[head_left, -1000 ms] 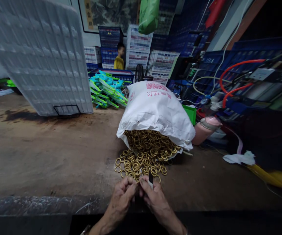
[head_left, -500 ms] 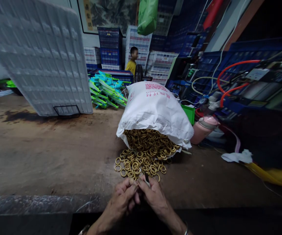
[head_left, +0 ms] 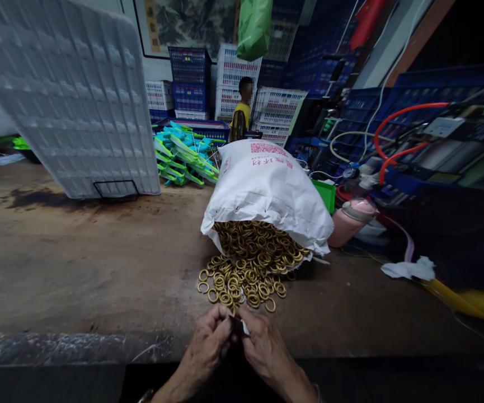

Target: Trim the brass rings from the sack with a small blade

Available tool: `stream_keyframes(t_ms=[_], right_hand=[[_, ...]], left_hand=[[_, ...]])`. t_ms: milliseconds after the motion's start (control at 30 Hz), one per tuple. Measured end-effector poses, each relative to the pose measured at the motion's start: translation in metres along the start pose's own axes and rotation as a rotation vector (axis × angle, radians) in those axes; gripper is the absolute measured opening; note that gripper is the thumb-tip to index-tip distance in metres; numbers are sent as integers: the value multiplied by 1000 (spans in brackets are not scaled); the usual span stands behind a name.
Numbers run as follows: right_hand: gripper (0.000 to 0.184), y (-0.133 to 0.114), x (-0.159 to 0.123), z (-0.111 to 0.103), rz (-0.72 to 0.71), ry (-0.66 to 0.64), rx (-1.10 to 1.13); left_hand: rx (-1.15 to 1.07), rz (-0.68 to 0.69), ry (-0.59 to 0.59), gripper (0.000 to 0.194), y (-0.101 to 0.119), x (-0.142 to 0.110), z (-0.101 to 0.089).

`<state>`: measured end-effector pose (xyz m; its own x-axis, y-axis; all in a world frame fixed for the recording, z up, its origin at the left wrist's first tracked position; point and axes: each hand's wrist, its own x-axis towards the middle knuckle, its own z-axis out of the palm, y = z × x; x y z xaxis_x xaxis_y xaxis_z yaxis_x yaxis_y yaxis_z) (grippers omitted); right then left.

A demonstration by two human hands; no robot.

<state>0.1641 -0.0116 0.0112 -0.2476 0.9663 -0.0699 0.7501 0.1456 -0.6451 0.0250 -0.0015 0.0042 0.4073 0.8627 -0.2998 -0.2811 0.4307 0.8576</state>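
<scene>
My left hand [head_left: 210,334] is closed in a pinch at the table's front edge. What its fingertips hold is too small and covered to make out. Close against it, my right hand [head_left: 264,340] grips a small dark flat blade-like tool [head_left: 237,324] with a pale part near the thumb. The tool points left, its tip at the left fingertips. Just beyond both hands lies a loose heap of brass-coloured rings [head_left: 242,282]. They spill from the mouth of a white woven sack [head_left: 267,184] lying on its side, with red print on top.
A large pale ribbed plastic panel [head_left: 78,101] stands on the wooden table [head_left: 99,268] at left. Green and blue plastic parts [head_left: 183,154] are piled behind the sack. A pink bottle [head_left: 353,221] and red hoses stand right. Beyond are stacked crates [head_left: 189,78] and a person in yellow [head_left: 242,112].
The dark tool in my right hand has swung from upright to pointing left, towards the left fingertips. The person at the back has shifted right. The sack and rings stay put.
</scene>
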Motion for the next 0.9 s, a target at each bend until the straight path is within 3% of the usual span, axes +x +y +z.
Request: stream_keyframes(t_ms=[167,267,533,800,900], right_hand=[[40,5,4,1,34,-17,-87],[34,14,6,-1,119,11,-153],[22,58,4,-26,308,344,-149],[15,61,2,-29,451,281,-352],[14,58,4,-26,458,263,-389]], left_hand=[[51,43,-14,41,0,-4,1],[83,19,-61,38,6,-13,4],[-127,-150,-40,32,17,-17,-1],[-269,-134,37,20,11,-10,-3],[-332,-187,56,30,14,-12,-2]])
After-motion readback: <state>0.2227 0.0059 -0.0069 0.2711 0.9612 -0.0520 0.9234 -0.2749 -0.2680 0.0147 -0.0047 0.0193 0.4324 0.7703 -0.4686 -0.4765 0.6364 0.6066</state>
